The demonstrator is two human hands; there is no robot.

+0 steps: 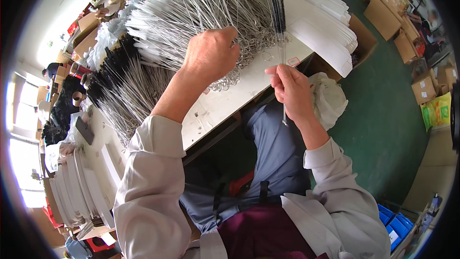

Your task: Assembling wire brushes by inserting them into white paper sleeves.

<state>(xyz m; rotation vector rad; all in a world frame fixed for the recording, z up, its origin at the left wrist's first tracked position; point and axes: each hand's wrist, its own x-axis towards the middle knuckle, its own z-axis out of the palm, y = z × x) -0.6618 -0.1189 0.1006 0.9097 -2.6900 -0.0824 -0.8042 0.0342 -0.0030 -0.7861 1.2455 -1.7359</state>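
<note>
My right hand (292,88) is closed around the thin metal stems of a few black-bristled wire brushes (277,14). Their bristle heads point away from me, and the stem ends poke out below my fingers. My left hand (211,55) is over the near edge of a large heap of white-bristled wire brushes (196,5), next to their looped wire ends. Its fingers are curled in, and whatever they grip is hidden. Left of that wrist lies a second heap, of black-bristled wire brushes (120,79), stems toward me.
Both heaps lie on a white table (211,115). Stacked white card strips (316,29) sit at its right end, and more white strips (79,187) at the left. A pale plastic bag (328,100) hangs beside my right wrist. Cardboard boxes (388,12) and blue bins (395,225) stand to the right.
</note>
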